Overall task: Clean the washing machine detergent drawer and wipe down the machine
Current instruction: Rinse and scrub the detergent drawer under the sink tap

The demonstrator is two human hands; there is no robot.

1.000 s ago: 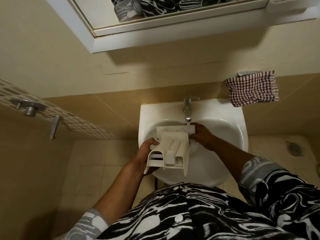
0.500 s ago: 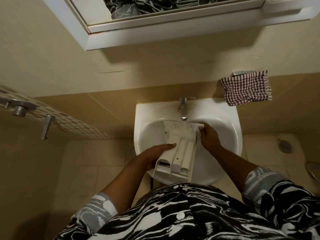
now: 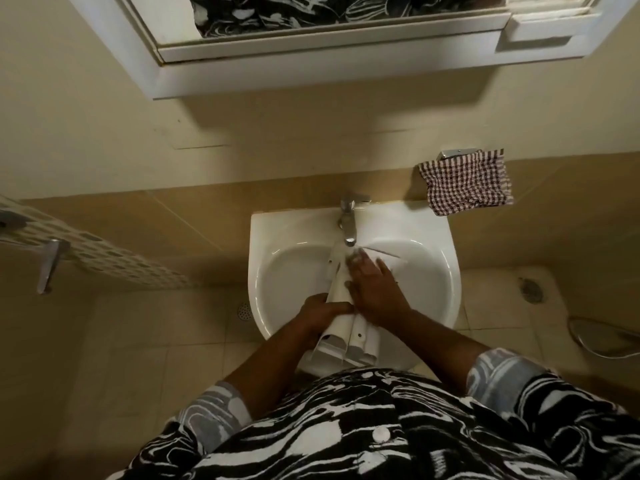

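Note:
The white plastic detergent drawer (image 3: 346,336) lies lengthwise over the white sink (image 3: 291,271), its far end under the chrome tap (image 3: 348,223). My left hand (image 3: 320,315) grips the drawer's left side near its front end. My right hand (image 3: 375,291) lies flat on top of the drawer with fingers spread and pointing toward the tap, covering its middle. A pale sheet-like part (image 3: 391,261) shows beyond the right fingers; what it is cannot be told.
A red-checked cloth (image 3: 465,183) hangs from a wall holder right of the sink. A white mirror cabinet (image 3: 311,64) juts out overhead. A lever handle (image 3: 50,263) sits on the left wall. A floor drain (image 3: 533,291) and a hose (image 3: 602,336) lie at right.
The drawer has turned from its open side facing up to a narrower, tilted view. My right hand moved from the drawer's far right corner onto its top. The left hand shifted its grip.

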